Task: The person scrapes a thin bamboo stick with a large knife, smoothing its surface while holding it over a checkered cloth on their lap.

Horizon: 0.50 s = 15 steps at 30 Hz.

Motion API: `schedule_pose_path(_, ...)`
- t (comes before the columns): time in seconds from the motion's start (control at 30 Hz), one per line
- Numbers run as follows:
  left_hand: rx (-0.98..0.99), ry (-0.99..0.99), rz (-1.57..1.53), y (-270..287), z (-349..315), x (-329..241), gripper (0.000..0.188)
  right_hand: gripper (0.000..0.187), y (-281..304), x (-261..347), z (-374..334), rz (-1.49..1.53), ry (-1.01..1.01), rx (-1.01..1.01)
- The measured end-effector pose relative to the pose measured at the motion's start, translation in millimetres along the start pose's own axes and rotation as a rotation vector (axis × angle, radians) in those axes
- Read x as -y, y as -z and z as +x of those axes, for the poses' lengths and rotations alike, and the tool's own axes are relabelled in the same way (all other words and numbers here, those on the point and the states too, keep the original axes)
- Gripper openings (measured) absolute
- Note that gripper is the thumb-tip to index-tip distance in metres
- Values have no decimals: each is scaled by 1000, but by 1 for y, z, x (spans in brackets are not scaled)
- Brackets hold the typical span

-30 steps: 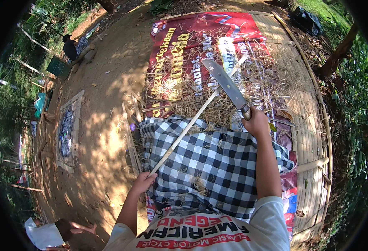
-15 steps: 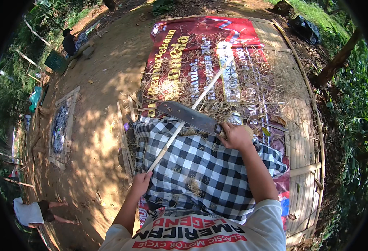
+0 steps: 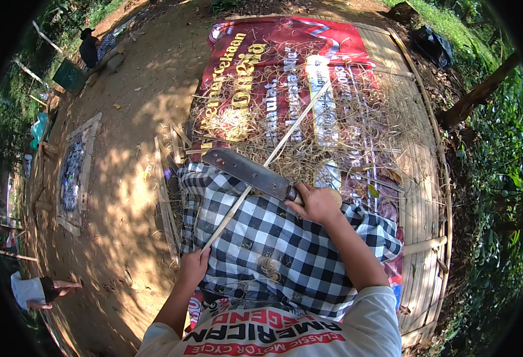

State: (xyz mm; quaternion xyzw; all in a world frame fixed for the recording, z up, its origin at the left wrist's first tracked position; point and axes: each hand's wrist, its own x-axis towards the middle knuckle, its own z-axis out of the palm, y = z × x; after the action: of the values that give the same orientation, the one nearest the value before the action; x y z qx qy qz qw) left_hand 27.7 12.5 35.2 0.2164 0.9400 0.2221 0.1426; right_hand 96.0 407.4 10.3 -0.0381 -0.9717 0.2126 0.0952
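My right hand [image 3: 319, 204] is wrapped round the wooden handle of a broad, dark-bladed machete [image 3: 249, 174]. Its blade points left and lies across a long, pale, thin bamboo strip [image 3: 297, 122]. The near end of that strip is in the closed fingers of my left hand [image 3: 193, 266]. From there it slants away to the upper right, passing under the blade. Beneath both hands, a black-and-white checked cloth [image 3: 285, 250] covers my lap, with a small clump of shavings on it.
A red printed banner [image 3: 225, 65] strewn with curly shavings [image 3: 356, 122] lies on a bamboo-slat platform [image 3: 419, 202]. Left is bare dirt with a framed panel [image 3: 73, 172]. One person [image 3: 89, 49] sits far left; another [image 3: 32, 291] is nearer. A tree trunk [image 3: 478, 89] stands right.
The view has shifted slightly, so most things sit a little further left. Both hands keep their grip on the machete and strip, and the blade still crosses the strip.
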Motion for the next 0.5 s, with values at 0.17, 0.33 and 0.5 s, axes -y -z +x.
schedule_pose_path(0.17, 37, 1, 21, 6, 5, 1, 34, 55, -1, -16, 7, -89, -12, 77)
schedule_pose_path(0.33, 11, -20, 44, 7, 3, 4, 37, 54, 6, -41, 8, -93, -147, 2)
schedule_pose_path(0.5, 12, -37, 35, 6, 4, 9, 38, 53, 3, -53, 4, -178, -64, -38)
